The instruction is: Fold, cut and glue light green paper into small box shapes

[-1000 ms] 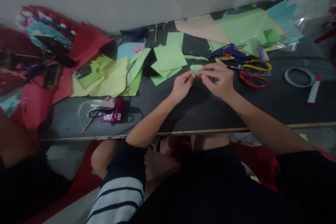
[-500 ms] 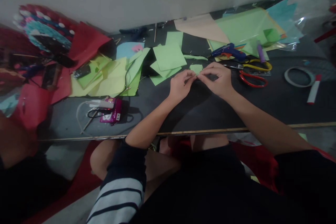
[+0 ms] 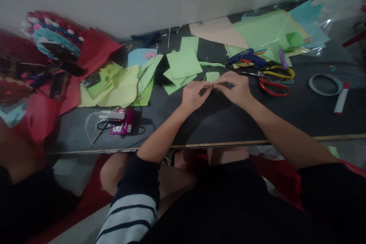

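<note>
Green scrap (image 3: 212, 76) lying on dark worktop (image 3: 217, 122) at frame centre, just beyond both hands, its near edge hidden by fingertips. Whether touched or merely close: cannot tell.

Nearest the camera, at bottom of frame: dark clothing and striped sleeve (image 3: 128, 213).

Above that, left hand (image 3: 193, 95) and right hand (image 3: 236, 89) meeting fingertip to fingertip at mid-frame, fingers (image 3: 206, 88) curled and pinched close together over something small and dark; what is held too small to tell.

Left of centre, near worktop edge: magenta box (image 3: 122, 124) with white cable.

Right of hands: red scissors (image 3: 273, 85), just beyond them yellow scissors (image 3: 278, 71). Far right: tape ring (image 3: 325, 84) and red-capped marker (image 3: 341, 99).

Beyond hands: green squares (image 3: 183, 63) stacked loosely, yellow sheets (image 3: 120, 87) to their left, blue glue gun (image 3: 247, 57) upper right of centre.

Farthest back: large green sheet (image 3: 265, 28) at upper right, red paper (image 3: 95, 51) at upper left, pale wall (image 3: 160, 0) across top.
</note>
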`<state>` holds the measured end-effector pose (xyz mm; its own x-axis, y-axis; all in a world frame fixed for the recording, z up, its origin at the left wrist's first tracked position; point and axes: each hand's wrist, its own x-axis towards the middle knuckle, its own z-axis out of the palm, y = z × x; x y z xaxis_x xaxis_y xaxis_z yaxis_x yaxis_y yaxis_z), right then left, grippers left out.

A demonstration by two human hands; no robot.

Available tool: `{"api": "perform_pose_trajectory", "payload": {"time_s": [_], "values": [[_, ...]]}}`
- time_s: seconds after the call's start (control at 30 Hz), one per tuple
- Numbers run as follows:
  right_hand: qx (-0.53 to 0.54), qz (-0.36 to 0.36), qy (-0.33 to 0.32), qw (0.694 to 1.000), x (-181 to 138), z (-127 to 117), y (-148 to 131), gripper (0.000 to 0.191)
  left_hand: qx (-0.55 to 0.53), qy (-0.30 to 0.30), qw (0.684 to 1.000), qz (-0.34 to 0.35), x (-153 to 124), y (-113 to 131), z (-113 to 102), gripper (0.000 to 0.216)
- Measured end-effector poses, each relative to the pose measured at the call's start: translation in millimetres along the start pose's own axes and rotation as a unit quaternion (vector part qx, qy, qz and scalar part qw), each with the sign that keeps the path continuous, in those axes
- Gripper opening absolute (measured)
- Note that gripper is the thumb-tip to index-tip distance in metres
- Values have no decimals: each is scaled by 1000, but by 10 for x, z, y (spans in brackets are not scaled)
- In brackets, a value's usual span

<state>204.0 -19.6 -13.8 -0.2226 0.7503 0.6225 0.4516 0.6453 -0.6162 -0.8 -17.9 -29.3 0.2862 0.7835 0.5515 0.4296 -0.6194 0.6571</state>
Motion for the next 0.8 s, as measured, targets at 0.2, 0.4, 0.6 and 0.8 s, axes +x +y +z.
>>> {"api": "perform_pose_trajectory", "payload": {"time_s": [0.2, 0.4, 0.6, 0.8], "values": [[50, 64, 68, 994, 26, -9, 106, 46, -152, 2, 985, -79, 48, -27, -80, 30], [118, 64, 36, 990, 14, 47, 37, 49, -241, 24, 961, -134, 68, -163, 15, 36], [115, 109, 57, 986, 29, 82, -48, 45, -258, 20, 953, -161, 43, -100, 102, 22], [169, 155, 61, 971, 14, 128, -73, 44, -274, 30, 945, -174, 46, -61, 120, 21]]}}
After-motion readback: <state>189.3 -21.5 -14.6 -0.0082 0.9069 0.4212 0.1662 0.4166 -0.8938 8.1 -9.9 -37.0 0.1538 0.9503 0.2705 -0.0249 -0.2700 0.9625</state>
